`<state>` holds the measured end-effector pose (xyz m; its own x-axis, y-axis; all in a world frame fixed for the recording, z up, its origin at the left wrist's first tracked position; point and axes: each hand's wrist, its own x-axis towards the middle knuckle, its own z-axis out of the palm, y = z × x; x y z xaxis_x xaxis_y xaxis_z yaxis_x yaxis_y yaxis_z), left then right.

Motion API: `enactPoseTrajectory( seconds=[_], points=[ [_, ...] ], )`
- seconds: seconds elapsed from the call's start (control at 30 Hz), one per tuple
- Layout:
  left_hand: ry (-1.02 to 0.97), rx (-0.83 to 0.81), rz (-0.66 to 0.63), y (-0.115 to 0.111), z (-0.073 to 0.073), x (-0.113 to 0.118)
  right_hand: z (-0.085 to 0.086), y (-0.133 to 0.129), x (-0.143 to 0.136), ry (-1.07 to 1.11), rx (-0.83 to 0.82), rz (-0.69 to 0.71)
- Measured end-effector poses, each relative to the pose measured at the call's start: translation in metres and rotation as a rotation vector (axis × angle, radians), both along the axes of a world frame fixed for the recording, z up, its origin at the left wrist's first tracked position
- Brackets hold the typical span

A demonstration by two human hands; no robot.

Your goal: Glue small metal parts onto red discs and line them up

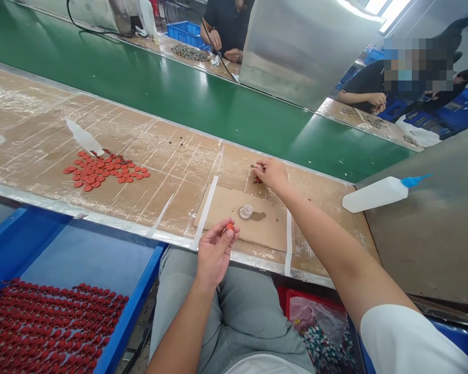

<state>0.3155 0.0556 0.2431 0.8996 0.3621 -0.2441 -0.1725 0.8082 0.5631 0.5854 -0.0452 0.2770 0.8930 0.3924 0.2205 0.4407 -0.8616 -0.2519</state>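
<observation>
My left hand [215, 252] is closed in a pinch on a small red disc [230, 226], just above the front edge of the bench. Farther forward, my right hand [273, 175] has its fingertips together at a little heap of dark red and black parts [257, 179]. What sits between those fingertips is too small to make out. Between my hands, a small clear cup [245, 211] stands on a cardboard sheet [218, 205] taped down with white strips, beside a dark wet-looking patch. Many loose red discs [97, 170] lie spread on the bench to the left.
A white squeeze bottle with blue nozzle [378, 194] leans at the right metal wall; another pale bottle [83, 136] lies by the discs. Beyond runs a green belt [218, 106]. A blue tray [117, 249] of assembled red parts stands lower left. Co-workers sit across the belt.
</observation>
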Motion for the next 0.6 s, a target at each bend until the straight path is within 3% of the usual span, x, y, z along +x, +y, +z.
enactPoseTrajectory(
  seconds=[0.17, 0.3, 0.47, 0.6],
  points=[
    [-0.015, -0.018, -0.019, 0.001, 0.001, 0.0, -0.006, 0.003, 0.018, 0.091, -0.109, 0.045],
    [-0.003, -0.032, -0.04, 0.001, 0.001, 0.0, -0.007, 0.004, 0.02, -0.008, -0.112, 0.119],
    [0.008, -0.035, -0.042, 0.001, 0.001, 0.0, -0.007, 0.005, 0.013, -0.105, 0.099, 0.234],
    [0.013, -0.043, -0.039, 0.001, 0.001, 0.0, 0.001, -0.002, -0.001, -0.093, 0.257, 0.216]
  ],
)
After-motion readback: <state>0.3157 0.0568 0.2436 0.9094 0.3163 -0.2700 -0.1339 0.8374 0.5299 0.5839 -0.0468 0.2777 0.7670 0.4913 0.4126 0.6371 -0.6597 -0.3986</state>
